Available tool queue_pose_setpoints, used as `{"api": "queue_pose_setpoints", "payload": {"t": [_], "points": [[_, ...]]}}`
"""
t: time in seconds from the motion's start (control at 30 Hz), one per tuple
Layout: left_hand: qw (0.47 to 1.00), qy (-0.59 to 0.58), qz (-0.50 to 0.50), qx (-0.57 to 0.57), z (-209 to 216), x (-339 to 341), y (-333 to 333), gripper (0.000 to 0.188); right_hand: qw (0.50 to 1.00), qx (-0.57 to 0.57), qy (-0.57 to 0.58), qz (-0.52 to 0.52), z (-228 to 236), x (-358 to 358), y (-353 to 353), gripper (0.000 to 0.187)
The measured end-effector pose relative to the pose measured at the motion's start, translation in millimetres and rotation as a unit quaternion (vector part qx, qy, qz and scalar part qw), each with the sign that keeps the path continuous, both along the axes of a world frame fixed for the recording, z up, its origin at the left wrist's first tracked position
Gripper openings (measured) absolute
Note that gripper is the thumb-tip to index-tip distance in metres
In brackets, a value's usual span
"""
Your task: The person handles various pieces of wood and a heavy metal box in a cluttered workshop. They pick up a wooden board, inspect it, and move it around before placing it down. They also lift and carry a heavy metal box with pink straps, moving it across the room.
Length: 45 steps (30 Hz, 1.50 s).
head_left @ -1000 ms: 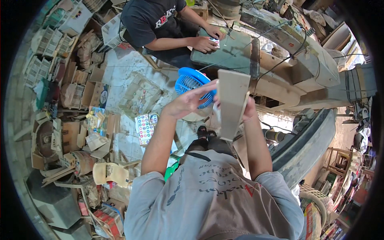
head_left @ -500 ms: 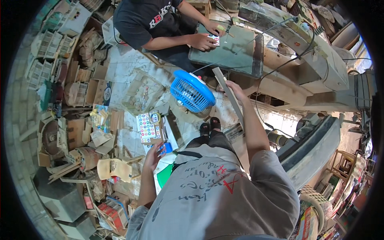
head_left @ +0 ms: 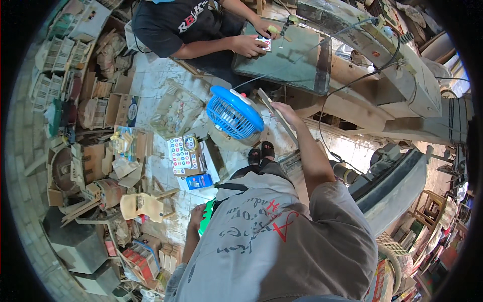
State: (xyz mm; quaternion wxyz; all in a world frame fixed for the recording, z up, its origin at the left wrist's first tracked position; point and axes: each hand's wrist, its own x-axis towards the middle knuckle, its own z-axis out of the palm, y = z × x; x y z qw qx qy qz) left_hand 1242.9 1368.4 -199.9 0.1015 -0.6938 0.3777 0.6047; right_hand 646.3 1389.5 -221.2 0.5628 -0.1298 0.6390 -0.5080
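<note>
My right hand (head_left: 286, 115) grips a long, flat wooden board (head_left: 278, 117), which slants up to the left, its far end near the fan. Low on the left, my left hand (head_left: 196, 215) hangs beside a bright green object (head_left: 205, 218) partly hidden by my shirt. Its fingers are too small and merged to read, and whether they touch the green object is unclear. Just beyond that hand lies a blue box (head_left: 199, 181). Next to the box is a white sheet with rows of coloured round stickers (head_left: 184, 156).
A blue fan (head_left: 235, 113) stands ahead of my feet. Left of it is a plastic crate (head_left: 177, 108). Another person (head_left: 186, 30) works with both hands on a small white piece at the green machine table (head_left: 297, 60). A grey machine (head_left: 387, 191) flanks my right; wood scraps (head_left: 95, 171) crowd the left.
My left hand has drawn back from the blue box toward my body, beside the green object. My right hand and the board have shifted slightly left as the view moved.
</note>
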Motion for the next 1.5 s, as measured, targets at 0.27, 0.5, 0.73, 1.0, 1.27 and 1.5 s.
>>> {"api": "queue_pose_setpoints", "payload": {"t": [0.27,0.5,0.73,1.0,1.27,1.5], "points": [[0.997,0.045,0.007,-0.058,28,-54,-23,0.042,1.0,-0.01,-0.017,0.007,4,7,7,0.049],[0.999,0.018,-0.016,-0.046,13,-50,-14,0.041,0.998,0.035,-0.053,-0.014,9,13,7,0.05],[1.0,-0.002,-0.009,-0.02,4,-32,-1,0.037,0.995,0.042,-0.089,-0.019,5,13,7,0.052],[1.0,0.012,-0.011,-0.025,1,-32,4,0.035,0.996,0.048,-0.073,-0.012,12,15,1,0.054],[0.999,0.018,-0.007,-0.027,3,-36,2,0.034,0.997,0.037,-0.073,-0.003,11,13,7,0.057],[1.0,0.017,-0.003,-0.012,-9,-26,10,0.036,0.997,0.027,-0.069,-0.007,22,20,11,0.056]]}}
